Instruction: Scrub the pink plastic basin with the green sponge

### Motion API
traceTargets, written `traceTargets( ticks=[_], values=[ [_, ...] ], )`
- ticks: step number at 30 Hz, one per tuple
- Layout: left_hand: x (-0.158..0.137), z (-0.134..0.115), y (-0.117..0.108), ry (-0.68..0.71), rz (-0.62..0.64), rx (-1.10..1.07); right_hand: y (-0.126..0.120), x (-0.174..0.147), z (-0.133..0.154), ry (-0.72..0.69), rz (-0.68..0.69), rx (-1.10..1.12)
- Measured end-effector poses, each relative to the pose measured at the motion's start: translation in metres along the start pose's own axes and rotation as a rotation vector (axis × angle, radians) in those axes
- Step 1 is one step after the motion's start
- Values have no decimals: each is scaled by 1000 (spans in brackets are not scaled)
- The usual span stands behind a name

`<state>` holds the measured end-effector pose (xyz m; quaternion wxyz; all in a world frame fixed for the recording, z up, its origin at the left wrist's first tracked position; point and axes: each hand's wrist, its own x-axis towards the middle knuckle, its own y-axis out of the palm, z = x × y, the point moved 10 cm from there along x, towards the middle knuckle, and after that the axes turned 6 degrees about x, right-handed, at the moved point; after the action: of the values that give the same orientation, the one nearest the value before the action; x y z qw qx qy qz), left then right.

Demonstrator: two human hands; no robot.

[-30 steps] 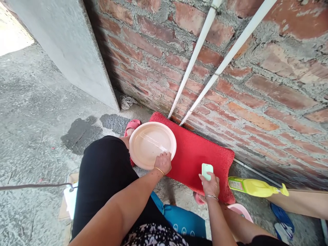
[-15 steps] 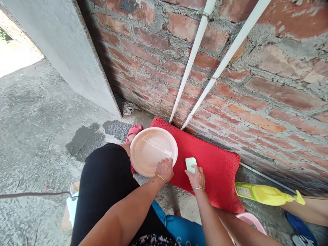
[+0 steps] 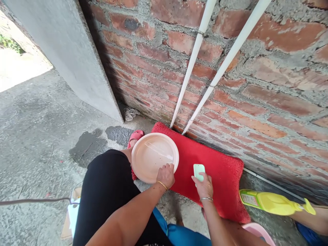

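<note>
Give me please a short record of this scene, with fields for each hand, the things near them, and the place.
left hand: grips the near rim of the pink plate
right hand: holds a pale green bar over the red mat
plate: shallow, some water inside
mat: lies on the concrete floor against the brick wall
nearby: yellow spray bottle lying on the floor, two white pipes on the wall

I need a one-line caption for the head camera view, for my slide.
Left hand grips the rim of a pink basin while right hand presses a pale green bar on a red mat.
</note>
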<state>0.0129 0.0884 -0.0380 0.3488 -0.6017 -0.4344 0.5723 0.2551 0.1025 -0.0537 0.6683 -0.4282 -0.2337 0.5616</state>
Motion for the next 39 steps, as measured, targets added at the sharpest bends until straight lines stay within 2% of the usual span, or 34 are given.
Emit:
traceTargets(
  ticks=[2, 4, 7, 10, 16, 19, 21, 23, 27, 29, 32, 35, 39],
  values=[
    [0, 0, 1, 3, -9, -8, 24, 1, 37, -116, 63, -46],
    [0, -1, 1, 8, -20, -8, 42, 2, 59, -181, 109, -90],
    [1, -1, 1, 11, -29, -3, 52, 5, 62, -180, 144, -130],
    [1, -1, 2, 13, -22, -6, 40, 10, 37, -102, 127, -137],
    [0, 0, 1, 12, -43, -28, -22, 16, -61, 268, -21, -69],
    [0, 0, 2, 8, -39, -31, -42, 14, -84, 341, -72, -38],
    [0, 0, 1, 9, -41, -29, -44, 13, -74, 310, -91, -8],
    [0, 0, 0, 12, -46, -24, -35, 15, -47, 237, -81, 16],
    [0, -1, 0, 17, -34, -22, 5, 22, 21, 117, 15, -2],
    [0, -2, 1, 18, -28, -21, 24, 25, 45, 75, 65, -47],
    [1, -2, 3, 16, -28, -24, 37, 27, 56, 49, 100, -116],
    [2, -3, 5, 13, -27, -31, 27, 28, 32, 120, 73, -118],
    [2, -2, 5, 8, -22, -53, -9, 26, -24, 276, -13, -85]
  ],
)
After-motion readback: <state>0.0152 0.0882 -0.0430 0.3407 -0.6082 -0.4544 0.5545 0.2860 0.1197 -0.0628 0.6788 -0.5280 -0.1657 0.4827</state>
